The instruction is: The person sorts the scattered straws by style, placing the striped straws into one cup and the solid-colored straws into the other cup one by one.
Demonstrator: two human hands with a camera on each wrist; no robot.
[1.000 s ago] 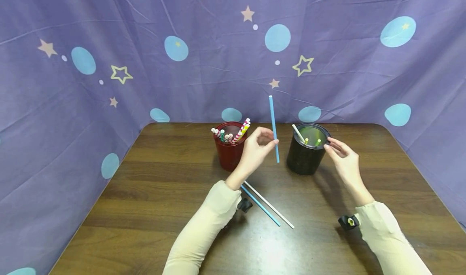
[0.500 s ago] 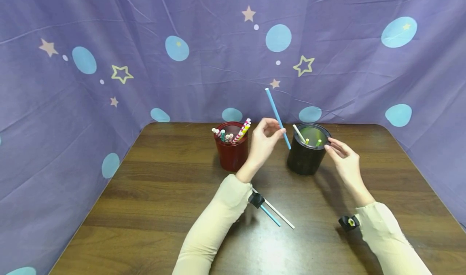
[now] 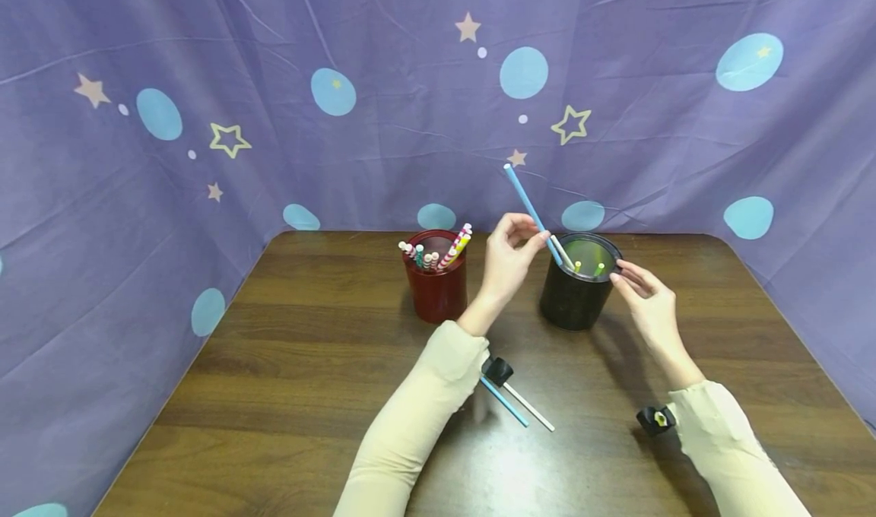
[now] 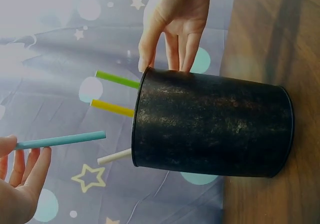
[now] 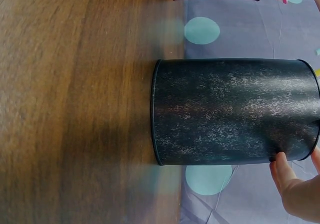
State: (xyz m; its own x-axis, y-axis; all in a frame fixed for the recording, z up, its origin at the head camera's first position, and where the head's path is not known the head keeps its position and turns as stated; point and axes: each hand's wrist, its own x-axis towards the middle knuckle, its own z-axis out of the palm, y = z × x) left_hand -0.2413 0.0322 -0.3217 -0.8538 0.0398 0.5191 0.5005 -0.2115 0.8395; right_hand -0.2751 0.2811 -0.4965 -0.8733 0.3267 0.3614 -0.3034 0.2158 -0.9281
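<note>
My left hand (image 3: 508, 262) pinches a light blue paper straw (image 3: 523, 196) between thumb and fingers. The straw slants down to the right, and its lower tip overlaps the rim of the black cup (image 3: 573, 302) in the head view. From the left wrist, that tip of the blue straw (image 4: 75, 138) shows a little above the rim. Inside the cup stand a white straw (image 4: 115, 157), a yellow straw (image 4: 112, 108) and a green straw (image 4: 117, 79). My right hand (image 3: 650, 312) touches the cup's right side at the rim, thumb in front, straight fingers (image 4: 171, 49) farther back.
To the left stands a red cup (image 3: 438, 296) with several striped and coloured straws. A blue straw (image 3: 509, 407) and a white straw (image 3: 530, 409) lie on the wooden table (image 3: 260, 388), partly hidden behind my left wrist. A purple curtain (image 3: 383, 167) hangs behind the table.
My left hand has moved right and slightly up, bringing the blue straw from between the cups to the black cup's rim. The straw has tilted. My right hand has stayed in place.
</note>
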